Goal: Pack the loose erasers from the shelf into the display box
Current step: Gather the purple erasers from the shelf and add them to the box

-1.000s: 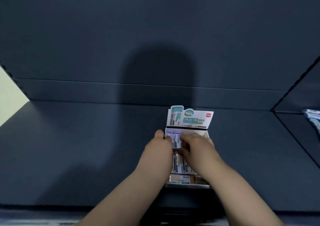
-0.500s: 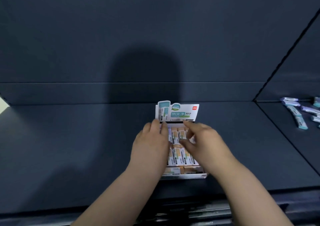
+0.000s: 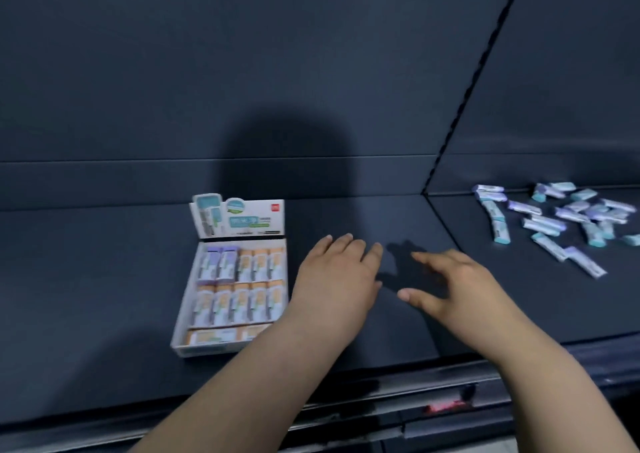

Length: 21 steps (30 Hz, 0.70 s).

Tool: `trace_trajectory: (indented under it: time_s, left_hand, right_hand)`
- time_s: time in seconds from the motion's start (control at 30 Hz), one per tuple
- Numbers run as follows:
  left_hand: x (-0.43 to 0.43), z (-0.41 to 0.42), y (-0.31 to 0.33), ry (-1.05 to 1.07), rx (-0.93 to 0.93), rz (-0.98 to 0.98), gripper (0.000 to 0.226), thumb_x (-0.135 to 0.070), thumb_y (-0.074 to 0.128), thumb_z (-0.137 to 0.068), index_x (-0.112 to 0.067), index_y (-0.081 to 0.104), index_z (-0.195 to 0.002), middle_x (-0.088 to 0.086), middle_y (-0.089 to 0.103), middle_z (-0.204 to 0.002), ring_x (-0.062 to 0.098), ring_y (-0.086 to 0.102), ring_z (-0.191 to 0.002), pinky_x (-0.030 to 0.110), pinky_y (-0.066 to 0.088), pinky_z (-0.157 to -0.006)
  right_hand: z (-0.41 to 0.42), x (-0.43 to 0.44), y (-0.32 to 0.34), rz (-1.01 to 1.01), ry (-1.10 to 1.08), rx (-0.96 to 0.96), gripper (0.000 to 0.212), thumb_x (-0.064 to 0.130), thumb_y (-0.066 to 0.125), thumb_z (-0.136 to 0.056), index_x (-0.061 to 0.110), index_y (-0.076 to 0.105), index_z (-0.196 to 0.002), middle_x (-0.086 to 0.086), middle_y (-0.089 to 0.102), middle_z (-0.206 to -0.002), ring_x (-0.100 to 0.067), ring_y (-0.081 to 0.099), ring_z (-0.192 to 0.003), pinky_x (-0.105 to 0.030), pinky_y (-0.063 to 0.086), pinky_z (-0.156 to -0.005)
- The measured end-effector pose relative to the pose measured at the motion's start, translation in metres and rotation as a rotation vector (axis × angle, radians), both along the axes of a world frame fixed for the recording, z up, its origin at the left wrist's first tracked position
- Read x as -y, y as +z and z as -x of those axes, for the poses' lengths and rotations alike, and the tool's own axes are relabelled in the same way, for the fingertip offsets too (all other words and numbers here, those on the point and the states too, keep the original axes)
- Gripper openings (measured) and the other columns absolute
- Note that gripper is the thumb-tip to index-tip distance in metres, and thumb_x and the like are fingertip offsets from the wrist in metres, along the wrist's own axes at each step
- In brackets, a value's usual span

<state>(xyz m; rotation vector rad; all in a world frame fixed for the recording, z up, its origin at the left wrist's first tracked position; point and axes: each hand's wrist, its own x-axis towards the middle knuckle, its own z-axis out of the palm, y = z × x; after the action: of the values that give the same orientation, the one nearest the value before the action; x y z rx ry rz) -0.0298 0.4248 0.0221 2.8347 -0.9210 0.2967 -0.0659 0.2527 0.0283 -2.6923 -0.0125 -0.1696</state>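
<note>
The white cardboard display box (image 3: 187, 300) sits on the dark blue-grey shelf (image 3: 104, 279), left of both hands. Its printed header card (image 3: 239, 218) stands upright at the rear. The packed erasers (image 3: 242, 300) lie inside in rows, mostly orange-sleeved, with two purple-sleeved at the rear left. The left forearm crosses the box's front right corner and hides part of the front row.

The left hand (image 3: 334, 279) is just right of the box, fingers spread, holding nothing. The right hand (image 3: 460, 286) is beside it, fingers and thumb apart, also empty.

The loose erasers (image 3: 554, 224), in teal and purple sleeves, lie scattered on the adjoining shelf section to the right. They are well apart from the box, beyond a perforated upright strip (image 3: 468, 97). A red label (image 3: 445, 407) marks the front rail.
</note>
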Motion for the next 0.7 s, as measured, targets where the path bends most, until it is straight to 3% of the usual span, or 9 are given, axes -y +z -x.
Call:
trace_trajectory:
  time_s: [0.1, 0.3, 0.4, 0.5, 0.53, 0.63, 0.7]
  left_hand:
    - [0.055, 0.011, 0.001, -0.021, 0.013, 0.017, 0.057, -0.038, 0.035, -0.097, -0.019, 0.015, -0.147, 0.003, 0.03, -0.149, 0.02, 0.019, -0.141, 0.034, 0.008, -0.115]
    - [0.158, 0.025, 0.007, -0.005, -0.045, 0.091, 0.057, -0.037, 0.036, -0.097, -0.02, 0.013, -0.147, 0.001, 0.032, -0.148, 0.019, 0.022, -0.14, 0.033, 0.014, -0.113]
    - [0.193, 0.029, 0.007, 0.026, -0.085, 0.1, 0.059, -0.035, 0.055, -0.089, -0.015, 0.035, -0.141, 0.004, 0.052, -0.133, 0.022, 0.044, -0.128, 0.035, 0.033, -0.105]
    - [0.217, 0.028, 0.0, 0.064, -0.024, 0.115, 0.06, -0.036, 0.08, -0.063, -0.013, 0.063, -0.116, 0.002, 0.071, -0.098, 0.021, 0.068, -0.095, 0.032, 0.053, -0.078]
    - [0.224, 0.028, 0.002, 0.067, -0.029, 0.109, 0.06, -0.037, 0.081, -0.062, -0.013, 0.064, -0.114, 0.001, 0.071, -0.096, 0.021, 0.068, -0.093, 0.032, 0.054, -0.076]
    - [0.237, 0.024, 0.006, 0.061, -0.063, 0.14, 0.057, -0.035, 0.07, -0.077, -0.012, 0.054, -0.127, 0.003, 0.065, -0.115, 0.023, 0.06, -0.11, 0.034, 0.048, -0.089]
    - [0.238, 0.019, 0.009, 0.095, -0.034, 0.091, 0.056, -0.036, 0.071, -0.076, -0.012, 0.057, -0.125, 0.002, 0.066, -0.114, 0.02, 0.062, -0.106, 0.031, 0.049, -0.086]
  right_hand:
    - [0.009, 0.057, 0.004, -0.006, -0.011, -0.013, 0.069, 0.046, 0.071, -0.071, 0.021, 0.05, -0.131, 0.002, 0.052, -0.11, -0.014, 0.051, -0.108, -0.017, 0.035, -0.091]
    - [0.023, 0.159, 0.007, 0.013, -0.002, -0.093, 0.073, 0.048, 0.071, -0.071, 0.023, 0.045, -0.135, 0.003, 0.049, -0.123, -0.013, 0.045, -0.119, -0.019, 0.034, -0.1]
    - [0.025, 0.197, 0.008, 0.018, 0.014, -0.12, 0.072, 0.047, 0.071, -0.072, 0.023, 0.044, -0.135, 0.007, 0.046, -0.122, -0.01, 0.043, -0.121, -0.017, 0.03, -0.102]
    - [0.024, 0.221, 0.009, 0.003, 0.006, -0.152, 0.071, 0.045, 0.072, -0.073, 0.024, 0.044, -0.135, 0.009, 0.045, -0.12, -0.01, 0.044, -0.12, -0.018, 0.032, -0.101]
    - [0.024, 0.228, 0.009, -0.003, 0.005, -0.164, 0.071, 0.045, 0.072, -0.073, 0.024, 0.045, -0.135, 0.008, 0.045, -0.122, -0.01, 0.044, -0.12, -0.019, 0.033, -0.101]
    - [0.021, 0.244, 0.007, -0.018, -0.002, -0.188, 0.069, 0.045, 0.072, -0.073, 0.023, 0.046, -0.134, 0.008, 0.046, -0.121, -0.01, 0.044, -0.12, -0.019, 0.034, -0.101]
    - [0.018, 0.252, 0.003, -0.019, -0.033, -0.197, 0.068, 0.044, 0.072, -0.074, 0.022, 0.047, -0.133, 0.006, 0.046, -0.122, -0.011, 0.044, -0.12, -0.02, 0.034, -0.101]
